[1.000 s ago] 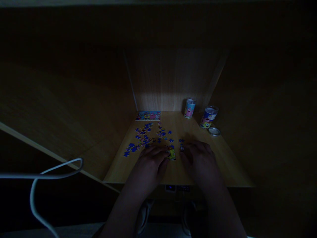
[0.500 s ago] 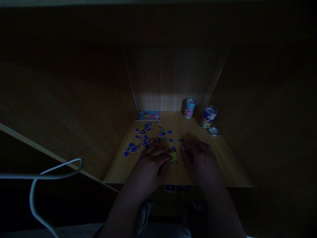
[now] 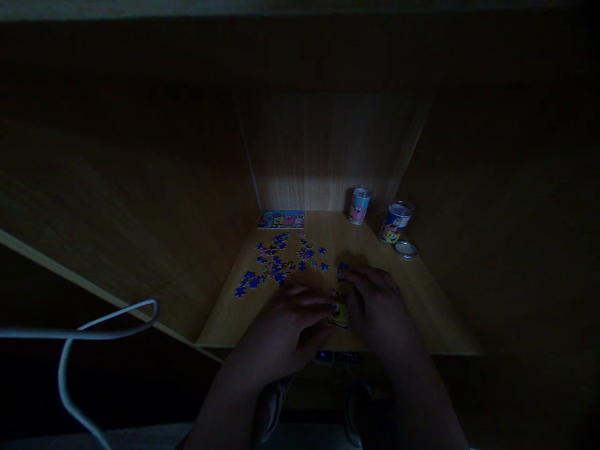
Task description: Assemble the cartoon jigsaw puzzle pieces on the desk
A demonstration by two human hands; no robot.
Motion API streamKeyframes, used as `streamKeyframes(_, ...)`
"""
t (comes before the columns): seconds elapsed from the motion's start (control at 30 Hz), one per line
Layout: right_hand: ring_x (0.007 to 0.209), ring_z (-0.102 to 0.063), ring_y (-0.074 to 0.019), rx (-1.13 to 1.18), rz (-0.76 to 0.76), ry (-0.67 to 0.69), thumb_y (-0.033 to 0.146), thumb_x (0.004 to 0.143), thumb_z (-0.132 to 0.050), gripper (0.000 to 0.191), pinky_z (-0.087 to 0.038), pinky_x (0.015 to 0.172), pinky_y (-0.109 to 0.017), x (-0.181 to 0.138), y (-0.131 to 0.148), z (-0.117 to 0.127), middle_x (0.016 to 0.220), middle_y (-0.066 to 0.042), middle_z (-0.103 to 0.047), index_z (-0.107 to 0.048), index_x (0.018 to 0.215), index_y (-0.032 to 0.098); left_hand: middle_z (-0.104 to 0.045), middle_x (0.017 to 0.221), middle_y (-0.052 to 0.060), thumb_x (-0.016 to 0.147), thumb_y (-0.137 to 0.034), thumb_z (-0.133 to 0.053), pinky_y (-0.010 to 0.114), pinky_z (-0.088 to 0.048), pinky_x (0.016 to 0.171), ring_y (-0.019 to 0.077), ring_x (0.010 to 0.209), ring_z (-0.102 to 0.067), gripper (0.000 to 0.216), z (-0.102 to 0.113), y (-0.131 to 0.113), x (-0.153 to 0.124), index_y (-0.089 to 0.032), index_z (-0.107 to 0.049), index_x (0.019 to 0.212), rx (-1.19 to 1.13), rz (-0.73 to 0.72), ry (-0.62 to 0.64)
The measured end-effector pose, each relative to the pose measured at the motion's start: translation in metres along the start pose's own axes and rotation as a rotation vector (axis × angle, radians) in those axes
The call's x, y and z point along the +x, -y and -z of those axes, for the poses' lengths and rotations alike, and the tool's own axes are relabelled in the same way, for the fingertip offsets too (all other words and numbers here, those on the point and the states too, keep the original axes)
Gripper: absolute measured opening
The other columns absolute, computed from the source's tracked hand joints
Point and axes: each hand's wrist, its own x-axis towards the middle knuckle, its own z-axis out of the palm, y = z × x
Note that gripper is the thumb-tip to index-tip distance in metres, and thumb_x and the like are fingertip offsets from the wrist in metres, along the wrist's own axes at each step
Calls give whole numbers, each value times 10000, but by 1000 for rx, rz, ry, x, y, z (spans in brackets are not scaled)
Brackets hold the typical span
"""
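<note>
My left hand (image 3: 300, 319) has its thumb and fingers closed at the left edge of a small joined puzzle section (image 3: 340, 312), mostly yellow, near the front of the wooden board. My right hand (image 3: 377, 300) bends over the board just right of that section. Its fingertips pinch at a small puzzle piece (image 3: 341, 272), partly hidden by the fingers. Left of my hands, loose puzzle pieces (image 3: 276, 262) lie scattered, many blue side up. The dim light hides fine detail at the fingertips.
A picture card (image 3: 281, 219) lies at the back left of the wooden board (image 3: 431, 319). Two cartoon-printed cans (image 3: 359, 206) stand at the back right, with a round lid (image 3: 405, 249) beside the nearer one. A white cable (image 3: 107, 333) loops at the left.
The yellow puzzle section has slid toward me and to the right, along with my left hand. My right hand has shifted slightly, and the small pieces by its fingertips sit closer together.
</note>
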Motion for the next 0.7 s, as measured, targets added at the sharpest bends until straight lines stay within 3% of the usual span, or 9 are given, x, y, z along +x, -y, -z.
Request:
streamKeyframes(0.17,1098,-706,-301,98,88,110,308,1057,-736,45,-550,1020,-493,-1,3,5,1100,-69,-801,-757,1048,268,-769,1523,57,1092,-159,-675,570,-550,1232,298,1392,-696,437,-6,2,-1,-257,-704,1516,94,101,-69)
streamKeyframes(0.5,1015,-684,-298,-29,-80,55,189,942,-761,154,-503,954,-462,0,8,6,959,-48,-765,-672,845,269,-744,1548,97,1092,-197,-674,587,-518,1289,323,1483,-646,367,-11,5,-2,-218,-728,1455,208,120,-112)
streamKeyframes(0.7,962,-659,-313,-173,-160,12,227,946,-754,199,-468,873,-456,-2,7,4,903,-61,-730,-615,811,273,-763,1517,94,1088,-203,-691,604,-507,1293,326,1469,-656,319,-10,3,-1,-218,-757,1400,202,126,-102)
